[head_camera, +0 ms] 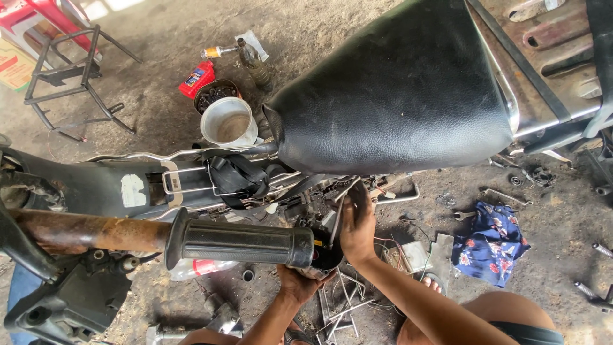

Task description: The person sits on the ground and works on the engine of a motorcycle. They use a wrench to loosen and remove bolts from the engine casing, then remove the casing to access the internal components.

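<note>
A thin metal tool (337, 220) is gripped by the right hand (357, 225) under the black seat (396, 89). A small part, mostly hidden, is cupped by the left hand (300, 281) below the handlebar grip (239, 243). A flowered cloth (490, 243) lies nearby.

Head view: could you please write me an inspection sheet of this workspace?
Surface: dirt floor, stained.
Job's things: motorcycle; black seat, rusty handlebar with black grip.
Clutter: metal pot, red bottle, floral rag, wrench, loose parts.
Hands: right hand reaches under the seat, on a metal part; left hand cups something below the grip, partly hidden.
Cables: thin wires by the right hand.
Surroundings: black metal frame, red stool.
</note>
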